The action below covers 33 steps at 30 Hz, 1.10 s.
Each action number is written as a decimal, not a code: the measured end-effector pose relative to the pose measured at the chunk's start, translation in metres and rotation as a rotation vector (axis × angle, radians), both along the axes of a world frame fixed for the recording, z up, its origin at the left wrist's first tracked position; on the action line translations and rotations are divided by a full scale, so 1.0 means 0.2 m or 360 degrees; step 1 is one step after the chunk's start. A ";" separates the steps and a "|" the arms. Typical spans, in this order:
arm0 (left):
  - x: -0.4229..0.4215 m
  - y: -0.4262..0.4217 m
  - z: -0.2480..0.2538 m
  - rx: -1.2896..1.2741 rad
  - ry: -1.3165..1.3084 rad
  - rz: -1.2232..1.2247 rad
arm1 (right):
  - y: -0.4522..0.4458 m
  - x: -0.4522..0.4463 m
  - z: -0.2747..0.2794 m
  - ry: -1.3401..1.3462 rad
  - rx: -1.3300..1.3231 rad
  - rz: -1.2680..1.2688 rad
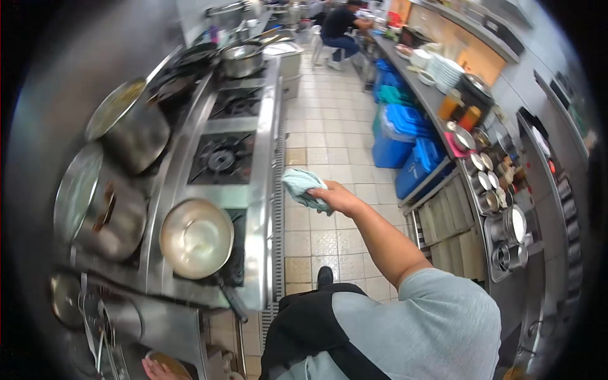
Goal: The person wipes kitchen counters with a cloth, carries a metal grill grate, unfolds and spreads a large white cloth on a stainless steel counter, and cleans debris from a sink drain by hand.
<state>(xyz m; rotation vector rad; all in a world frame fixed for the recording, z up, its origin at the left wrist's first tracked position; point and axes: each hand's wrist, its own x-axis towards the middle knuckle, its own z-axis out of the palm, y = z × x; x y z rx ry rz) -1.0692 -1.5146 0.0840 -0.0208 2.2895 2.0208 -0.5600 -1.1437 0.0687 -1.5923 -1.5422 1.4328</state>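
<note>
My right hand (335, 197) reaches out over the aisle beside the stove's front edge. It is closed around a bunched pale green cloth (304, 187), which hangs clear of the steel. At the bottom left edge, my left hand (158, 369) shows only in part, against a brownish round vessel (172, 364). The frame cuts it off, so its grip is unclear. A wide metal wok (197, 239) sits on the nearest burner, its dark handle (233, 303) pointing toward me. Behind that wok are two large stockpots, a nearer one (117, 215) and a farther one (136, 130).
Burners (221, 159) line the steel stove (256, 221). A saucepan (242, 60) stands at its far end. Blue bins (398, 136) are under the right counter, which carries stacked plates (448, 71), bottles and metal containers. A seated person (342, 31) is far back on the tiled floor.
</note>
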 end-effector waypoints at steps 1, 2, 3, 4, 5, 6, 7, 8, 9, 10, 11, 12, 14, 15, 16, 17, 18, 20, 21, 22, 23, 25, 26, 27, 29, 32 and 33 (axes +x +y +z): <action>0.01 0.16 -0.01 -0.0007 0.0168 -0.0193 | 0.03 0.15 -0.09 0.0029 0.0004 -0.0170; 0.04 0.33 -0.02 -0.0008 0.0340 -0.0390 | 0.03 0.28 -0.14 0.0043 0.0013 -0.0229; 0.13 0.52 0.01 0.0009 0.0353 -0.0445 | 0.03 0.40 -0.17 -0.0492 0.0186 -0.0286; 0.22 0.71 0.03 -0.0025 0.0482 -0.0651 | 0.04 0.51 -0.20 -0.1032 0.0336 -0.0333; 0.31 0.88 0.04 -0.0063 0.0609 -0.0851 | 0.01 0.59 -0.12 -0.0985 0.0282 -0.0413; 0.35 1.04 0.00 0.0057 0.0757 -0.1020 | -0.01 0.69 -0.11 -0.0984 0.0261 -0.0451; 0.48 1.17 0.05 0.0125 0.0636 -0.1105 | -0.02 0.80 -0.10 -0.0909 0.0243 -0.0575; 0.62 1.29 0.10 0.0198 0.0513 -0.1186 | -0.01 0.91 -0.10 -0.0833 0.0235 -0.0700; 0.70 1.40 0.08 0.0258 0.0493 -0.1287 | 0.00 1.01 -0.12 -0.0834 0.0233 -0.0738; 0.77 1.50 0.07 0.0265 0.0495 -0.1319 | 0.00 1.10 -0.14 -0.0588 0.0396 -0.0896; 0.84 1.60 0.06 0.0236 0.0469 -0.1395 | 0.02 1.18 -0.18 -0.0344 0.0557 -0.1049; 0.89 1.70 0.04 0.0200 0.0442 -0.1471 | 0.02 1.21 -0.17 -0.0350 0.0545 -0.1081; 0.96 1.90 -0.02 0.0181 0.0443 -0.1573 | 0.05 1.28 -0.15 -0.0628 0.0528 -0.1279; 1.00 2.01 -0.05 0.0174 0.0449 -0.1608 | 0.08 1.32 -0.20 -0.0744 0.0545 -0.1314; 1.04 2.13 -0.08 0.0167 0.0454 -0.1641 | 0.12 1.36 -0.23 -0.0759 0.0546 -0.1338; 1.07 2.24 -0.10 0.0123 0.0397 -0.1704 | 0.16 1.40 -0.27 -0.0762 0.0415 -0.1337; 1.11 2.35 -0.12 0.0117 0.0387 -0.1730 | 0.19 1.43 -0.29 -0.0762 0.0279 -0.1334; 1.17 2.60 -0.17 0.0129 0.0318 -0.1873 | 0.25 1.47 -0.32 -0.0826 0.0263 -0.1366; 1.20 2.73 -0.20 0.0148 0.0381 -0.1938 | 0.28 1.50 -0.34 -0.0841 0.0166 -0.1474; 1.25 2.84 -0.19 0.0148 0.0364 -0.1961 | 0.30 1.54 -0.35 -0.0866 0.0072 -0.1575; 1.31 2.97 -0.18 0.0101 0.0343 -0.2050 | 0.31 1.57 -0.37 -0.0950 0.0040 -0.1581; 1.46 3.25 -0.15 0.0105 0.0313 -0.2224 | 0.31 1.70 -0.49 -0.0985 0.0023 -0.1662; 1.53 3.39 -0.14 0.0105 0.0314 -0.2245 | 0.31 1.75 -0.53 -0.1008 -0.0016 -0.1716; 1.61 3.52 -0.14 0.0082 0.0327 -0.2398 | 0.30 1.76 -0.55 -0.1003 -0.0039 -0.1737; 1.79 3.77 -0.17 0.0001 0.0335 -0.2678 | 0.30 1.78 -0.57 -0.0643 -0.0095 -0.2069; 2.08 4.11 -0.39 -0.0088 0.0253 -0.2905 | 0.39 1.76 -0.53 -0.0276 0.0066 -0.2308; 2.18 4.19 -0.46 -0.0305 0.0342 -0.3051 | 0.44 1.78 -0.52 -0.0274 0.0059 -0.2331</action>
